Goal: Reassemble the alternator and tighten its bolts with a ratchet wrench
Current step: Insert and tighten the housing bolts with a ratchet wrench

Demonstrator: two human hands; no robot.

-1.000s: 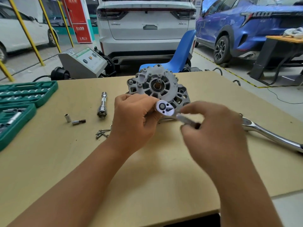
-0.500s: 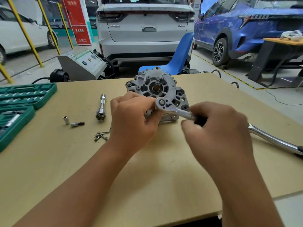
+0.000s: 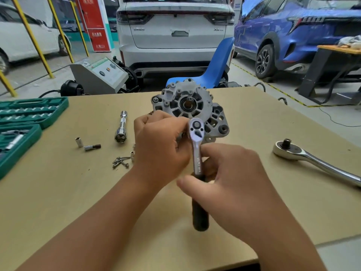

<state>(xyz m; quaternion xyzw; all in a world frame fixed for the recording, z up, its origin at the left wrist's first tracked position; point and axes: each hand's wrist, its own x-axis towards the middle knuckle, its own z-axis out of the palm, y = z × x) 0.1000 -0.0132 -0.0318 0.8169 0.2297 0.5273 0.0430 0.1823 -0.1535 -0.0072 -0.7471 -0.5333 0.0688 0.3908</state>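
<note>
Grey cast-metal alternator point(image 3: 192, 106): heavy, rigid; left hand point(image 3: 162, 145) fingers curled, steadying housing. Right hand point(image 3: 232, 184) grips small chrome black-handled ratchet point(image 3: 197, 151).

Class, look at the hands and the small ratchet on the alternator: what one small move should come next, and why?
Probably swing the handle sideways for another stroke. The right hand holds the small ratchet, whose head sits at the lower edge of the alternator, while the left hand steadies the housing.
</note>
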